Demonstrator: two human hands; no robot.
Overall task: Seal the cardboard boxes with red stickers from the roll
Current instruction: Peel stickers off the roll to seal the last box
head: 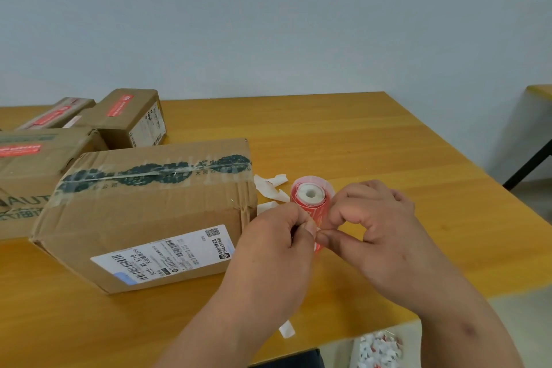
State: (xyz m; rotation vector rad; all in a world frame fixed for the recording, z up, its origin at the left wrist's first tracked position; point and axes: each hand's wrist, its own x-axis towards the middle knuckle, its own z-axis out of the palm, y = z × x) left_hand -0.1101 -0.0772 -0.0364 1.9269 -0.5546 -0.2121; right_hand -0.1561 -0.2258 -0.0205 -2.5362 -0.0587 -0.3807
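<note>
A roll of red stickers (307, 196) with a white core stands on the wooden table (373, 140), right of a large cardboard box (149, 212) with green-printed tape along its top and a white shipping label on its front. My left hand (274, 245) and my right hand (376, 224) meet just in front of the roll. Both pinch the loose red end of the sticker strip (317, 243) between thumb and fingers. The strip's end is mostly hidden by my fingers.
Three other cardboard boxes with red stickers on top sit at the back left: (131, 116), (56, 113), (35, 164). White backing scraps (271, 188) lie beside the roll, one more scrap (286, 329) near the table's front edge. A pile of scraps (378, 349) lies below.
</note>
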